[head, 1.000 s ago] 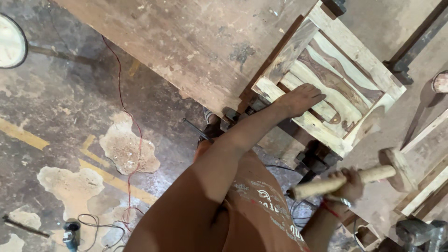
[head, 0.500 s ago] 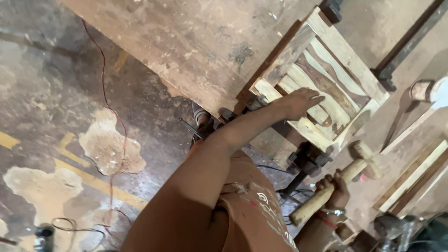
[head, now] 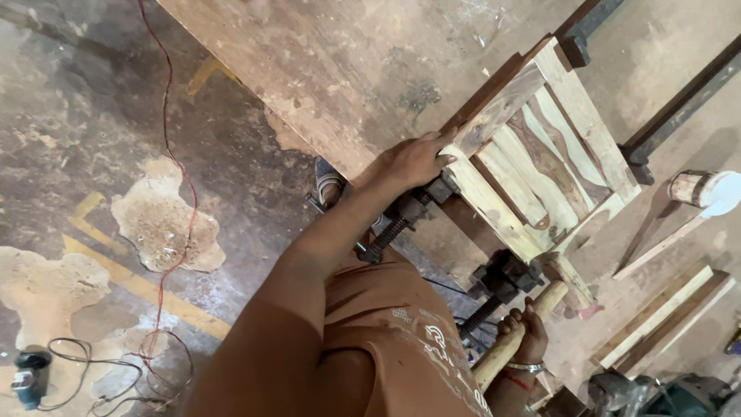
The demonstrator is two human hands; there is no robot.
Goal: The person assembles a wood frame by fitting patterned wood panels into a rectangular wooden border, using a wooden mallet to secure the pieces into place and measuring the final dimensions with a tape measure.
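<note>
Bracing the slatted wooden frame [head: 532, 162] on the counter [head: 347, 69] edge, left hand [head: 417, 158] flat and open on its corner. Gripping the mallet [head: 532, 309] in right hand [head: 525, 332], now swung down from raised, head touching the frame's near corner, mid-tapping probably.

L arm stretched far, left hand [head: 417, 161] flat, fingers spread. Right hand [head: 523, 337] near, low, fist closed in tight grip.
</note>
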